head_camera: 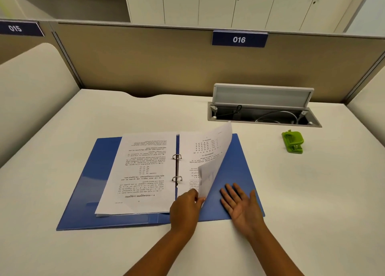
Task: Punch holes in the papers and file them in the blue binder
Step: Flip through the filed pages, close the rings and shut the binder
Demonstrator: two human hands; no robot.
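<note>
Head view. I see the blue binder lying open and flat on the white worktop, its two metal rings closed at the spine. A stack of printed papers rests on the binder's left cover, threaded on the rings, text upside down from my viewpoint. Right of the rings, one printed sheet is lifted and curls upward, its free edge raised off the right cover.

The left hand sits at the binder's near edge, just right of the rings; its grip is a pinch, thumb and fingers closed on the near corner of the lifted sheet. The right hand lies on the binder's right cover, palm up, its grip spread, fingers straight and holding nothing.

The green hole punch stands on the worktop well to the right of the binder and farther back, apart from both hands. Behind the binder, an open cable hatch is set in the worktop with its lid tilted up. Above it, on the partition, is a blue plate marked 016.
</note>
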